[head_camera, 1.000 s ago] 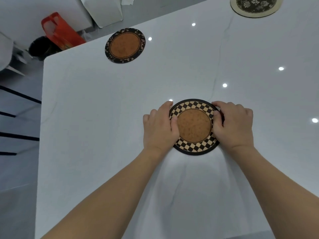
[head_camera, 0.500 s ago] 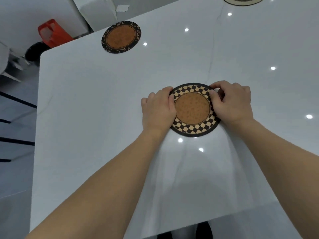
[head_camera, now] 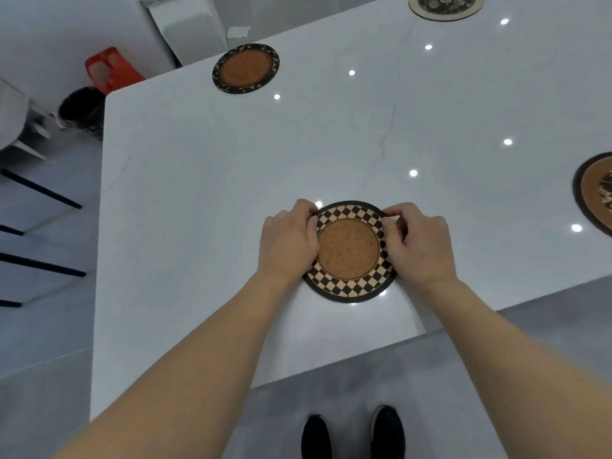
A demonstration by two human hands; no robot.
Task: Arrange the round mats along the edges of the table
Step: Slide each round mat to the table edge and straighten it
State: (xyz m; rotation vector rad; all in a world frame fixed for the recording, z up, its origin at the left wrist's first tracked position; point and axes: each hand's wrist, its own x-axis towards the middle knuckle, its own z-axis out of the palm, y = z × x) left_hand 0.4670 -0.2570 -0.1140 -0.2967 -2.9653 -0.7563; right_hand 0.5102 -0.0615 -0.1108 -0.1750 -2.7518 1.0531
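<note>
A round mat with a black-and-tan checkered rim and a brown centre (head_camera: pixel 348 251) lies flat on the white table (head_camera: pixel 205 180), close to its near edge. My left hand (head_camera: pixel 287 240) grips the mat's left rim and my right hand (head_camera: pixel 416 244) grips its right rim, fingers curled over the edge. A second mat with a dark floral rim (head_camera: pixel 245 68) lies by the far edge. A cream-rimmed mat (head_camera: pixel 445 6) sits at the far right, partly cut off. A dark-rimmed brown mat (head_camera: pixel 596 193) shows at the right border.
Left of the table stand a red container (head_camera: pixel 111 69), a black bin (head_camera: pixel 82 109) and dark chair legs (head_camera: pixel 39 193). A white box (head_camera: pixel 188 24) stands beyond the far edge. My black shoes (head_camera: pixel 351 432) are on the grey floor below the near edge.
The checkered mat, held in both hands, has come nearer to the table's near edge. The view has tilted down, showing the floor, my shoes and a mat at the right.
</note>
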